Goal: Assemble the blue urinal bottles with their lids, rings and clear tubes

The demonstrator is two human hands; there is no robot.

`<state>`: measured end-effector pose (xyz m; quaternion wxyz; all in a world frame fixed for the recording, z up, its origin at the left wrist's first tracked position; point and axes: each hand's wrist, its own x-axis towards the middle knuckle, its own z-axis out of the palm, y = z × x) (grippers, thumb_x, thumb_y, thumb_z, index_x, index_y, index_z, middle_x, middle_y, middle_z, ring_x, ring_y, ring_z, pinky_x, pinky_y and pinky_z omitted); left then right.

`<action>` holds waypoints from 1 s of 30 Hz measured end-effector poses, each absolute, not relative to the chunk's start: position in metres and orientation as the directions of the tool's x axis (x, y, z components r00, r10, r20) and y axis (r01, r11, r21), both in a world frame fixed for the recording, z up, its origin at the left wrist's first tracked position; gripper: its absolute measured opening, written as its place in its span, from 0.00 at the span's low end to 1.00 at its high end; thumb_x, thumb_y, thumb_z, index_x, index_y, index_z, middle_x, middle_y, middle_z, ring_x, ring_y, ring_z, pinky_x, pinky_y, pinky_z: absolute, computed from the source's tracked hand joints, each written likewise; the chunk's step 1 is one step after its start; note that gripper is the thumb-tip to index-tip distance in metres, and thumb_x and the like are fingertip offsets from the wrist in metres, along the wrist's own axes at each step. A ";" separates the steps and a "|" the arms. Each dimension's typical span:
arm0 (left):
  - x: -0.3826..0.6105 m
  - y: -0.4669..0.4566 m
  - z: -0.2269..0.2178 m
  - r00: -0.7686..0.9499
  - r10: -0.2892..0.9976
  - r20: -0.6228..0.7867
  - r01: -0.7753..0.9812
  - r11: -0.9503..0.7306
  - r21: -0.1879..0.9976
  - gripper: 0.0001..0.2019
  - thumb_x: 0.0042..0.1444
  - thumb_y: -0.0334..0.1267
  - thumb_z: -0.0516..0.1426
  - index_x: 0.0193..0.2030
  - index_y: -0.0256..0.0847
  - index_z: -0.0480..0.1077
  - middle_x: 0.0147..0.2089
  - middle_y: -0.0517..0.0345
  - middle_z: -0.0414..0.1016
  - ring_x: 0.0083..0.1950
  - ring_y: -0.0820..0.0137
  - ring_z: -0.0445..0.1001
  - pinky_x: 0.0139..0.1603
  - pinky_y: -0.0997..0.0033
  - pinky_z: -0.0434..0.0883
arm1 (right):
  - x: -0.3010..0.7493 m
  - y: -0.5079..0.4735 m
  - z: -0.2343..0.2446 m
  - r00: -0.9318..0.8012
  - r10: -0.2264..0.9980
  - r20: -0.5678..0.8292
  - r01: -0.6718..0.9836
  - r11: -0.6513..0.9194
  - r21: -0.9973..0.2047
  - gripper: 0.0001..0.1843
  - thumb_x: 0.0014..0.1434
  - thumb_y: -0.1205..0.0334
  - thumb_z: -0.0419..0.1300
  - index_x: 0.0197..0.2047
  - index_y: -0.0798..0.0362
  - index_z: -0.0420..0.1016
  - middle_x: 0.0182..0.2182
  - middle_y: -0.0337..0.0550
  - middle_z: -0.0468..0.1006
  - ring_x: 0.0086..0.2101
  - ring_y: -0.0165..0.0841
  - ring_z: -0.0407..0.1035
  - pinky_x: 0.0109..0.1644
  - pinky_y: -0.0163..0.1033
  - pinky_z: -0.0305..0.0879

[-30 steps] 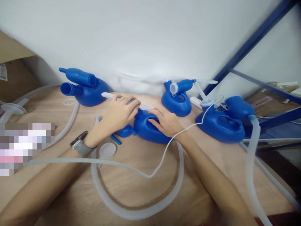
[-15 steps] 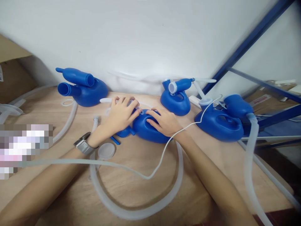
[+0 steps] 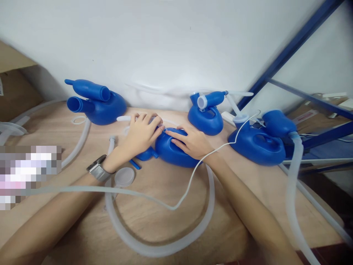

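A blue plastic urinal bottle (image 3: 176,156) lies on the wooden table, its neck mostly covered by my hands. My left hand (image 3: 145,132) is curled over the neck end, fingers bent around it. On the bottle's upper side rests my right hand (image 3: 193,141), gripping near the handle opening; its index fingertip meets my left fingers at the neck. A small clear part there is largely hidden. Below my left hand lies a smaller blue piece (image 3: 145,154) with a spout. A translucent hose (image 3: 157,250) loops in front of the bottle.
More blue urinal bottles stand at the back left (image 3: 107,110), back middle (image 3: 205,121) and right (image 3: 256,149). A round translucent cap (image 3: 124,177) lies near my left wrist. A thin white cable (image 3: 176,206) hangs across the view. A blue metal frame (image 3: 292,44) rises at right.
My right index finger has stretched leftward to the neck, meeting my left fingertips and covering the small clear part. My left hand has barely moved.
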<state>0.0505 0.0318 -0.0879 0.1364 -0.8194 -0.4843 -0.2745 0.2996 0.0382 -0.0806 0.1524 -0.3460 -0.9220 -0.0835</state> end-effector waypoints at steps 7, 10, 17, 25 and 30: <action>0.050 0.033 -0.089 0.378 0.719 0.583 0.869 -0.493 0.045 0.16 0.76 0.45 0.47 0.53 0.42 0.73 0.60 0.40 0.78 0.57 0.47 0.73 0.58 0.42 0.60 | 0.299 0.038 -0.080 -0.717 0.614 0.331 0.666 0.743 0.065 0.25 0.78 0.50 0.49 0.72 0.40 0.73 0.60 0.54 0.77 0.49 0.44 0.77 0.53 0.47 0.75; 0.051 0.032 -0.089 0.368 0.720 0.588 0.868 -0.494 0.061 0.16 0.77 0.45 0.47 0.53 0.42 0.73 0.60 0.40 0.78 0.58 0.47 0.73 0.59 0.41 0.60 | 0.299 0.038 -0.079 -0.715 0.618 0.326 0.671 0.738 0.072 0.25 0.78 0.49 0.49 0.71 0.40 0.74 0.59 0.54 0.77 0.49 0.45 0.77 0.53 0.48 0.75; 0.055 0.030 -0.091 0.318 0.732 0.603 0.881 -0.464 0.098 0.17 0.76 0.49 0.48 0.52 0.42 0.73 0.61 0.39 0.78 0.59 0.46 0.72 0.61 0.41 0.59 | 0.297 0.037 -0.078 -0.711 0.639 0.293 0.688 0.719 0.100 0.26 0.79 0.48 0.47 0.74 0.39 0.71 0.58 0.55 0.78 0.47 0.43 0.77 0.50 0.45 0.73; 0.057 0.030 -0.091 0.291 0.773 0.563 0.902 -0.418 0.108 0.15 0.74 0.49 0.51 0.49 0.40 0.72 0.60 0.39 0.77 0.58 0.44 0.71 0.61 0.40 0.60 | 0.294 0.034 -0.075 -0.689 0.682 0.245 0.720 0.684 0.118 0.26 0.79 0.47 0.49 0.75 0.35 0.67 0.61 0.53 0.76 0.49 0.42 0.76 0.52 0.43 0.71; 0.060 0.030 -0.089 0.277 0.788 0.550 0.902 -0.410 0.134 0.15 0.74 0.48 0.50 0.49 0.40 0.72 0.59 0.39 0.77 0.57 0.45 0.70 0.60 0.40 0.60 | 0.294 0.034 -0.073 -0.687 0.692 0.222 0.724 0.677 0.127 0.26 0.79 0.46 0.48 0.75 0.35 0.67 0.61 0.53 0.76 0.49 0.43 0.76 0.51 0.43 0.69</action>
